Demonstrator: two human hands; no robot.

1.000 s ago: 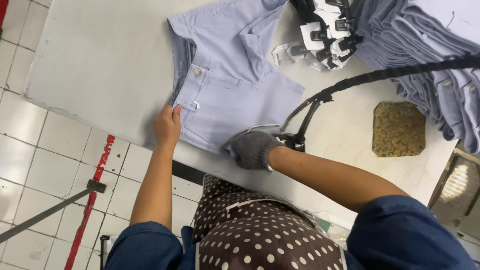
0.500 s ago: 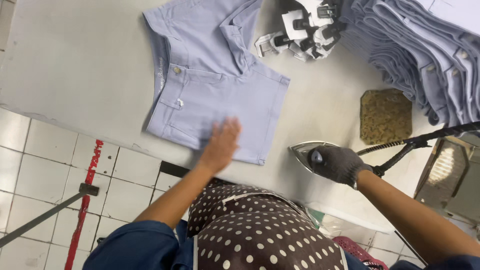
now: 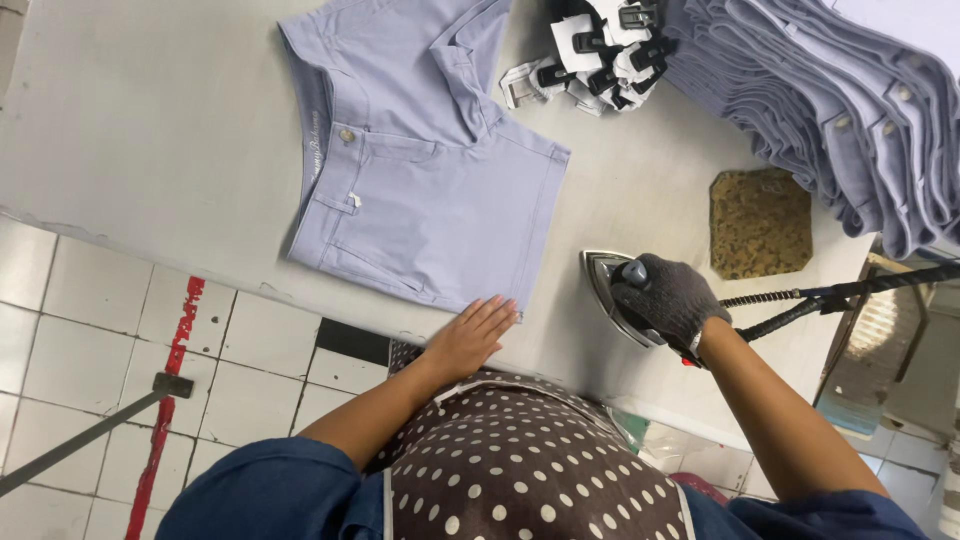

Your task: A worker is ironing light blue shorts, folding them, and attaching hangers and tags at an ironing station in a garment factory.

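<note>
A steam iron [image 3: 612, 292] is gripped by its handle in the gloved right hand [image 3: 668, 298], the fingers wrapped fully round it so that the metal sole is kept flat on the padded table [image 3: 150, 130]. The grey glove appears to be worn against heat. The iron is held clear of the cloth, off to the side of the pale lilac shorts [image 3: 425, 175], with bare table left between the two.

The left hand [image 3: 470, 335] is laid flat and open, nothing held in it, the fingertips pressed on the near hem corner of the shorts, seemingly to keep the fabric smooth and pinned in place. The shorts are spread waistband-out, button and pocket facing up, beyond the left hand and well away from the iron's tip.

Past the gripping hand, a brown speckled mat [image 3: 760, 222] lies on the table, probably as a rest for the hot sole. Black hoses [image 3: 830, 295] trail from the iron past the wrist. Farther out, a stack of folded lilac garments [image 3: 830, 100] and a heap of black-and-white clip hangers [image 3: 595, 50] are kept within reach.
</note>
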